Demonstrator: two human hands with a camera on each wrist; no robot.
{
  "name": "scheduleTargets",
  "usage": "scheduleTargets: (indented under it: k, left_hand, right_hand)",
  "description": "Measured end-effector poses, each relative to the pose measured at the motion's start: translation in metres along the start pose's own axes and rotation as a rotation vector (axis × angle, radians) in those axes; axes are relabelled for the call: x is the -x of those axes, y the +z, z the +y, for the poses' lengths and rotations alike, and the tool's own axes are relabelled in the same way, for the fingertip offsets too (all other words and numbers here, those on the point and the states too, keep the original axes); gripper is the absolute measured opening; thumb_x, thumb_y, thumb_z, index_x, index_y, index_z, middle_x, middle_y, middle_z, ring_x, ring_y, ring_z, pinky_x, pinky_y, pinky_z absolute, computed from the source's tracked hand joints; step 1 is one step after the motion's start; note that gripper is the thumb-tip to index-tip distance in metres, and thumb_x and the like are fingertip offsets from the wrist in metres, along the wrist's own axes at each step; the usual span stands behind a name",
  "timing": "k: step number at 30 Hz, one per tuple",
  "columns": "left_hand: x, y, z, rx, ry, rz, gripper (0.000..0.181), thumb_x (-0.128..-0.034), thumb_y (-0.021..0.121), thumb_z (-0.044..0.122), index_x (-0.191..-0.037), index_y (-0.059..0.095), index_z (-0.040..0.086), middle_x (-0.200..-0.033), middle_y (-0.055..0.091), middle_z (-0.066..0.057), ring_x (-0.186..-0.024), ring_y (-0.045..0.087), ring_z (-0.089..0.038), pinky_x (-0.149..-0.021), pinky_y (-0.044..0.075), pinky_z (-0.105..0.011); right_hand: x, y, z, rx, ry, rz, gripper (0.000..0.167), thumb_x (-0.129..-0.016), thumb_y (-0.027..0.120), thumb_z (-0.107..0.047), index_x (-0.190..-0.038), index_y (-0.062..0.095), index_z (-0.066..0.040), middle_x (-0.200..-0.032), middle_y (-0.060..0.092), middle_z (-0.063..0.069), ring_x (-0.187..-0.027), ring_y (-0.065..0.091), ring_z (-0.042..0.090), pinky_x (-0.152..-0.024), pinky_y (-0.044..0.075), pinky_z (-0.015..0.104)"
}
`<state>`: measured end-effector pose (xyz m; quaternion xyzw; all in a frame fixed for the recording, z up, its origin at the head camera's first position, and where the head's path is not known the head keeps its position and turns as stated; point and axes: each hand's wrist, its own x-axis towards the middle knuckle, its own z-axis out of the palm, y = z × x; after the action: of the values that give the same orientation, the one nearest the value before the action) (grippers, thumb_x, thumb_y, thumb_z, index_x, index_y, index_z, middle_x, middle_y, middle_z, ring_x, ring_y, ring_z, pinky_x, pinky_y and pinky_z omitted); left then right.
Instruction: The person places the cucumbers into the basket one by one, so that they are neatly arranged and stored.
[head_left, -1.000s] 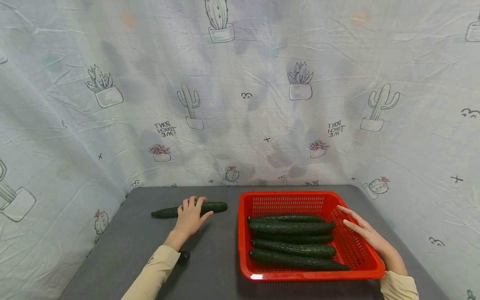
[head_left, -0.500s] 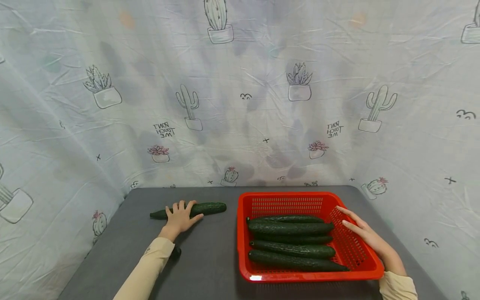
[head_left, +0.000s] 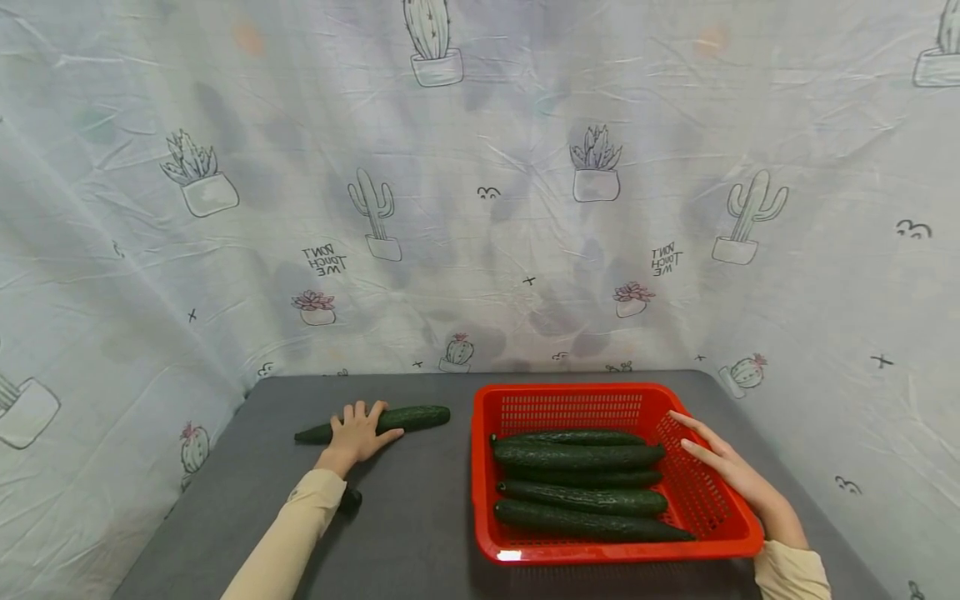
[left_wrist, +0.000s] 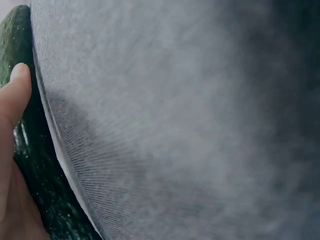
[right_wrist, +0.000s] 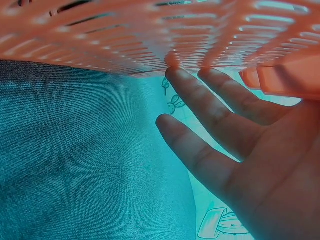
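Away from the basket, on the left of the grey table, lies a single cucumber [head_left: 416,417]. My left hand [head_left: 356,435] holds it left of its middle, with the fingers across the top and the thumb along the near side. The left wrist view shows that thumb against the cucumber's dark green skin [left_wrist: 35,150]. On the right stands a red plastic basket [head_left: 600,552] with several cucumbers [head_left: 581,456] lying crosswise inside. My right hand [head_left: 738,475] grips its right wall, two digits over the rim. In the right wrist view, three extended fingers [right_wrist: 210,112] are outside the slotted wall.
The grey tabletop [head_left: 420,517] runs between the lone cucumber and the basket. A pale curtain [head_left: 480,275] with cactus drawings hangs behind and at both sides. Beside the left cuff is a small dark rounded object [head_left: 350,501].
My left hand has slid left along the lone cucumber, its fingers spreading over it. The cucumber has hardly shifted. The right hand and the basket stay as they were.
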<state>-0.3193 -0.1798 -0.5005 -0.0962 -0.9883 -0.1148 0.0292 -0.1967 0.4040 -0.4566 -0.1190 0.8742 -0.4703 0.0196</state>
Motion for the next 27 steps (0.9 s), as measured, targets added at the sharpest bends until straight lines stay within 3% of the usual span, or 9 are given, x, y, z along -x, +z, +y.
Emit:
scheduleTargets:
  k: [5,13,21,27]
  left_hand:
    - [0.004,-0.002,0.002,0.001,-0.016,0.007,0.061,-0.0858,0.052,0.059,-0.13,0.044,0.018,-0.114,0.043,-0.024,-0.103,0.037,-0.044,-0.079,0.029,-0.062]
    - [0.012,-0.011,0.006,-0.001,-0.025,0.049,0.063,-0.0849,0.049,0.063,-0.13,0.046,0.019,-0.111,0.046,-0.023,-0.097,0.04,-0.041,-0.074,0.031,-0.059]
    - [0.017,-0.031,0.013,0.019,-0.018,0.1,0.064,-0.0853,0.047,0.065,-0.13,0.046,0.02,-0.108,0.047,-0.022,-0.092,0.039,-0.039,-0.069,0.03,-0.056]
    - [0.021,-0.044,0.019,0.025,-0.014,0.126,0.063,-0.0855,0.045,0.066,-0.13,0.046,0.021,-0.108,0.047,-0.022,-0.091,0.039,-0.038,-0.068,0.03,-0.054]
  right_hand:
    - [-0.001,0.001,0.0,-0.011,0.002,0.0,0.049,-0.1,0.039,-0.024,-0.147,0.025,-0.017,-0.15,0.019,0.02,-0.112,0.023,-0.023,-0.092,0.028,0.061]
    - [0.001,0.0,-0.002,0.021,-0.034,0.012,0.049,-0.1,0.039,-0.022,-0.147,0.025,-0.015,-0.149,0.021,0.02,-0.115,0.022,-0.024,-0.092,0.029,0.059]
    - [0.0,0.0,-0.001,0.011,-0.044,0.007,0.05,-0.1,0.039,-0.02,-0.147,0.024,-0.012,-0.149,0.018,0.023,-0.114,0.02,-0.025,-0.091,0.025,0.066]
    - [0.0,0.0,0.0,0.025,-0.054,0.012,0.05,-0.1,0.039,-0.02,-0.147,0.024,-0.012,-0.149,0.02,0.023,-0.114,0.019,-0.026,-0.091,0.027,0.063]
